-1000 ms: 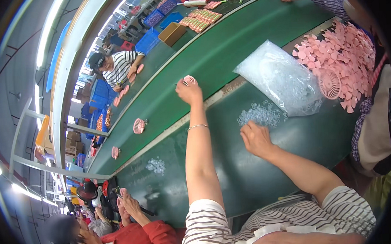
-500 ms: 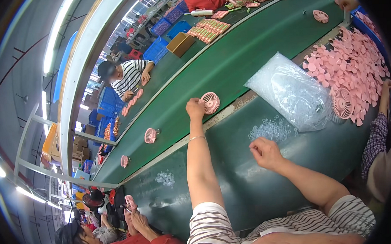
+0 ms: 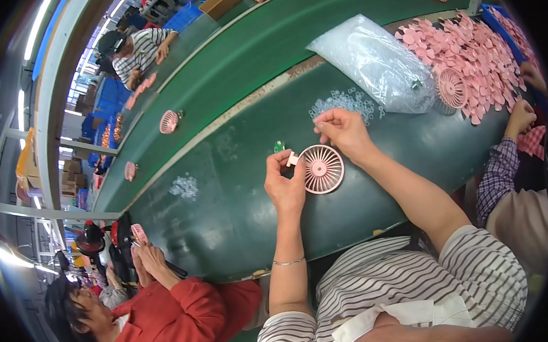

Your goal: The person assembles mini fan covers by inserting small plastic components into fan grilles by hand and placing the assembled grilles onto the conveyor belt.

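In my left hand (image 3: pixel 285 187) is a pink round fan housing (image 3: pixel 332 176) with radial slats, gripped by the small pale stub at its left side. A small green part (image 3: pixel 279 146) shows just above those fingertips. My right hand (image 3: pixel 349 137) hovers right above the housing, thumb and forefinger pinched; whatever they hold is too small to make out. Close beyond it lies a heap of small clear rings (image 3: pixel 352 103). A large clear plastic bag (image 3: pixel 373 59) of clear pieces rests behind the heap.
Pink fan blades (image 3: pixel 465 59) are piled at the right, with another slatted housing (image 3: pixel 451 88) beside them. A second ring heap (image 3: pixel 183 187) lies left. More housings (image 3: pixel 169 122) sit on the green conveyor belt (image 3: pixel 221 81). Co-workers sit at left, right and across.
My left hand has brought the fan housing from the belt back to the worktable before me. My right hand has come alongside it, still pinched. The view has shifted.
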